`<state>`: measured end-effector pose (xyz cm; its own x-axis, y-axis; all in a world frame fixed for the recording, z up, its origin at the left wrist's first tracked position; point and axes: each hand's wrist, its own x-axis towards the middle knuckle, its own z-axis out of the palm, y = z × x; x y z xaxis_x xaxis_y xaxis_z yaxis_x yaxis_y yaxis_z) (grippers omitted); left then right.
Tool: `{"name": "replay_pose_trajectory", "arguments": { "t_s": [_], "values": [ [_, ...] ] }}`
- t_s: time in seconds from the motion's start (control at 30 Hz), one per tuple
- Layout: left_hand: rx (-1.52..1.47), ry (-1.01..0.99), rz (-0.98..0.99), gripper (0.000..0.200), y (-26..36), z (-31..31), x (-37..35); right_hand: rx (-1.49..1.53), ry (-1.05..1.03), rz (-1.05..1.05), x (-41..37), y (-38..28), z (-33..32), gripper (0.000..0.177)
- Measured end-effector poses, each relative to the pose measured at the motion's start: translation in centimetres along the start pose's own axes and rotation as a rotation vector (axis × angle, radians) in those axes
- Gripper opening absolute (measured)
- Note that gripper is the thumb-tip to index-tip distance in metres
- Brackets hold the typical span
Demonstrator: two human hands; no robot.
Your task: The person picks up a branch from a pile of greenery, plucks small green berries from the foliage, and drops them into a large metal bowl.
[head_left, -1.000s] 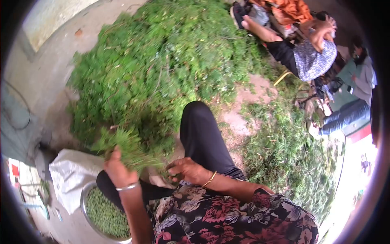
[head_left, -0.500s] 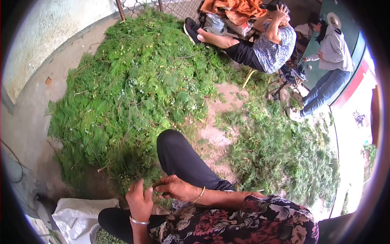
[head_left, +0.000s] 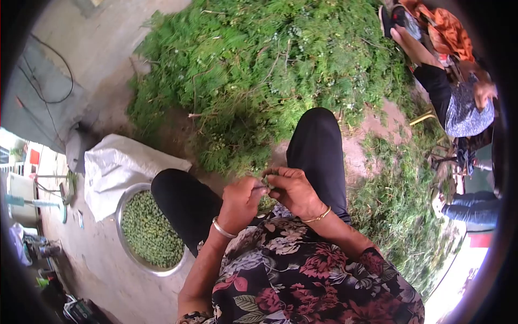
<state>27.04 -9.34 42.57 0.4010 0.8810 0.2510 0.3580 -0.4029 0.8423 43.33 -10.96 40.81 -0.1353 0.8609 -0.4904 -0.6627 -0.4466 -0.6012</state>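
Note:
Over my lap, my two hands come together with their fingertips nearly touching. My left hand [head_left: 241, 201], with a silver bangle, is closed, thumb against fingers; what it pinches is too small to make out. Facing it, my right hand [head_left: 295, 191], with a gold bangle, has its thumb and fingers curled round a small green sprig, mostly hidden. Below and left of my left hand, a metal basin [head_left: 125, 233] holds many small green cones or berries [head_left: 154, 229]. A large heap of green conifer branches [head_left: 259, 70] lies in front of my knees.
A white woven sack [head_left: 121, 167] lies beside the basin, near my left knee. More cut branches [head_left: 399, 200] cover the ground at right. Another person [head_left: 464, 102] sits at the far upper right; someone's jeans [head_left: 472, 209] show below. A black cable [head_left: 67, 81] hangs at upper left.
The view has turned down and left, bringing the whole basin into sight. My hands remain close together at the fingertips. The seated person's hand has come down from the head.

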Motion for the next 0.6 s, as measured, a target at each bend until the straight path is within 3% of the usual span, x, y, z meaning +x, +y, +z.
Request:
{"name": "replay_pose_trajectory", "arguments": {
  "t_s": [0.03,0.1,0.2,0.27,0.37,0.4,0.53,0.57,0.6],
  "values": [
    [-0.187,-0.030,-0.088,0.006,0.4,-0.2,-0.4,-0.006,-0.003,0.012,0.3,0.1,-0.4,0.017],
    [-0.234,-0.072,-0.160,0.006,1.4,-1.1,-1.1,0.270,-0.022,0.087,1.1,0.3,-1.2,0.017],
    [-0.359,-0.113,-0.324,0.003,1.7,-1.5,-1.9,0.302,-0.053,0.081,0.7,-0.5,-0.4,0.023],
    [-0.701,0.056,-0.471,0.004,1.9,-1.4,-2.0,0.305,-0.044,0.101,0.5,-0.8,0.3,0.030],
    [-0.899,0.110,-0.469,0.007,1.4,-1.6,-1.9,0.291,-0.102,0.053,0.5,-0.8,0.9,0.056],
    [-1.014,0.128,-0.453,0.008,1.3,-1.7,-1.8,0.290,-0.103,0.057,0.4,-0.8,0.9,0.056],
    [-0.655,0.155,-0.365,0.007,1.6,-1.9,-1.2,0.307,-0.191,0.098,0.3,-0.4,1.1,0.065],
    [-0.328,0.153,-0.188,0.010,1.2,-1.4,-1.3,0.316,-0.199,0.094,0.3,-0.3,1.1,0.067],
    [-0.328,0.153,-0.189,0.010,1.0,-1.1,-1.2,0.316,-0.198,0.094,0.4,-0.2,0.9,0.067]
  ]
}}
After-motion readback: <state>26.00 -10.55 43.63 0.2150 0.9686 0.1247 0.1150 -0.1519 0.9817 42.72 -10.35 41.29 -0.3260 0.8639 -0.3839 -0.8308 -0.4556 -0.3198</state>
